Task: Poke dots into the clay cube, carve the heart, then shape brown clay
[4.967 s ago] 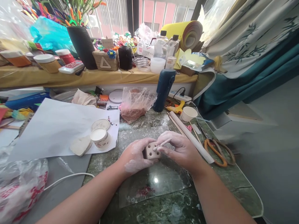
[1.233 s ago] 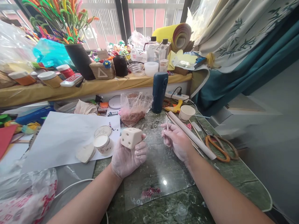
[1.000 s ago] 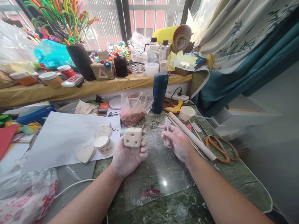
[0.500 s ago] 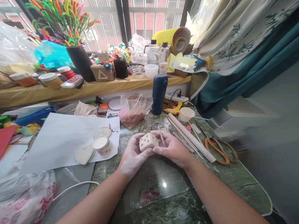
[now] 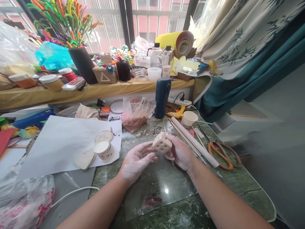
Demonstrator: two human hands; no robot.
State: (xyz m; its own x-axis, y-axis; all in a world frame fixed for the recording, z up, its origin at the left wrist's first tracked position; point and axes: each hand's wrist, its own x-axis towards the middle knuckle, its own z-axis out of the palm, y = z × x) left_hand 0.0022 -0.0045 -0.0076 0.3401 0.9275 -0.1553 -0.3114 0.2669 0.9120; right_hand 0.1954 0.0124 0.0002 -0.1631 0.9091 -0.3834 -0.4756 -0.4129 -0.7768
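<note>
A whitish clay die (image 5: 162, 142) with round dents for pips is tilted above the table. My right hand (image 5: 180, 152) is closed on its right side. A thin stick (image 5: 165, 129) is also in that hand; one end pokes up behind the die, and most of it is hidden. My left hand (image 5: 137, 160), dusted with white powder, is open with thumb and fingers apart. Its fingertips reach the die's left edge; whether they touch it I cannot tell. Below both hands lies a clear sheet (image 5: 154, 183) with a reddish smear.
A powder-filled tub (image 5: 102, 147) and a white lump (image 5: 85, 159) sit on white paper (image 5: 64, 140) at left. Behind stand a bag of reddish-brown material (image 5: 134, 122) and a blue bottle (image 5: 162, 98). To the right are a white roll (image 5: 195, 142), a paper cup (image 5: 189, 118) and orange-handled scissors (image 5: 220, 156).
The die has moved right and slightly up and has been turned, from between both hands into my right hand's grip. My left fingers have opened away from it. The stick has shifted behind the die.
</note>
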